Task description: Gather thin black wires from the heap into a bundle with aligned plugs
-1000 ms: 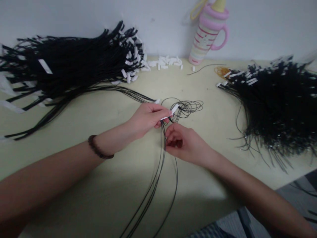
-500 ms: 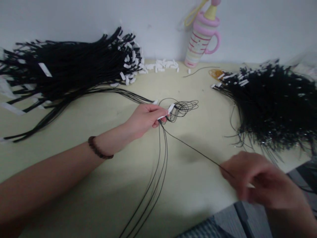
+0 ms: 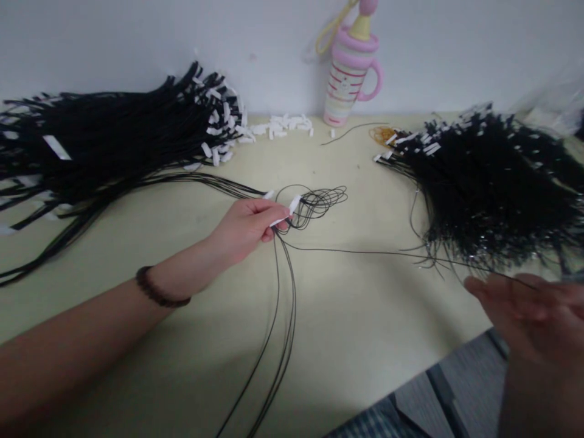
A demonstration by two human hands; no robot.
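Observation:
My left hand (image 3: 249, 225) is closed in a pinch on a small bunch of thin black cords (image 3: 283, 292) and a white tag (image 3: 286, 213), at the middle of the table. The cords' loops (image 3: 319, 201) fan out just past my fingers. One single black cord (image 3: 365, 252) runs taut from that pinch to the right. My right hand (image 3: 529, 316) is blurred at the lower right, near the table's edge, and the cord's far end reaches it. Its fingers look loosely curled.
A big heap of black cords with white tags (image 3: 114, 134) lies at the back left, another heap (image 3: 493, 176) at the right. Loose white tags (image 3: 283, 125) and a pink striped cup (image 3: 349, 79) stand by the wall. The beige table (image 3: 365, 316) ends at lower right.
My right hand left the bunch and pulled one cord out, sweeping right and toward the table's edge. My left hand kept its pinch. The view drifted to the right.

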